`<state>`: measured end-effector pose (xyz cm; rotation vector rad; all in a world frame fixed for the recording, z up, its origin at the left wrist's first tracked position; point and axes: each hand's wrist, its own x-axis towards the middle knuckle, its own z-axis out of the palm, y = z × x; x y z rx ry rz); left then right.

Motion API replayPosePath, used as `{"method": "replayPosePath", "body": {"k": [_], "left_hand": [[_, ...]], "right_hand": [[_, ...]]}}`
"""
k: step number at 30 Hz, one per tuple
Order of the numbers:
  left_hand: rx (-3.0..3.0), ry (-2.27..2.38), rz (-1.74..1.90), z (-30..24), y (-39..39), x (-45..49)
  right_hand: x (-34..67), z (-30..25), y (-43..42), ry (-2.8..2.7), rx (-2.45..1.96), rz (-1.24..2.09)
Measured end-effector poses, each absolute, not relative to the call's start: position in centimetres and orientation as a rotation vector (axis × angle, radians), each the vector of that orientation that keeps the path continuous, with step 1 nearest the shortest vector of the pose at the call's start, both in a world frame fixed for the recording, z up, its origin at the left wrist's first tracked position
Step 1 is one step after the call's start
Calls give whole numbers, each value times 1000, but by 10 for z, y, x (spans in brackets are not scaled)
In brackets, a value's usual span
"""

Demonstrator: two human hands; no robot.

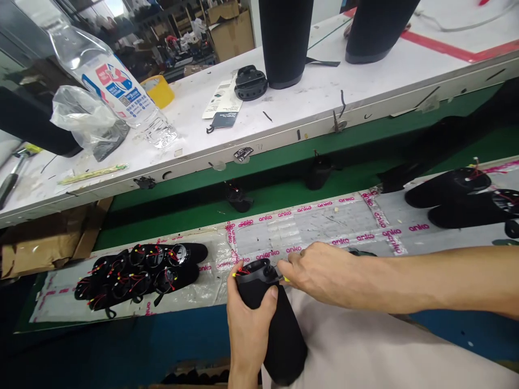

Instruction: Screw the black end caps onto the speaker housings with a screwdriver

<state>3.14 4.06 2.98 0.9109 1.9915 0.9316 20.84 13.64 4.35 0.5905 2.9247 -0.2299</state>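
Observation:
My left hand [248,324] is wrapped round a black fabric-covered cylinder [279,340], tilted with its open end up and to the left. Red and yellow wires [242,272] show at that open end. My right hand [320,273] reaches in from the right with its fingers pinched at the rim of the cylinder; a small yellow-tipped piece shows under them, too small to name. Both hands are over the near edge of a taped work surface [324,221].
Several black units with red wires [138,273] lie in a heap at the left. More black cylinders [458,197] lie at the right. On the white shelf [284,116] behind stand a plastic bottle [117,86], a plastic bag [87,121], a black round part [250,82] and two tall black cylinders [285,40].

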Motion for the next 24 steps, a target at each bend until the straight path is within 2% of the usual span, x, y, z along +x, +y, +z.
{"method": "replayPosePath", "body": {"k": [7, 17, 24], "left_hand": [[944, 1891, 945, 25, 40, 28], [991, 1965, 867, 18, 39, 26], [845, 1809, 1070, 17, 39, 24]], "right_hand": [[210, 40, 143, 2984, 618, -369], [208, 35, 138, 2968, 557, -309], [204, 35, 152, 2977, 607, -554]]}}
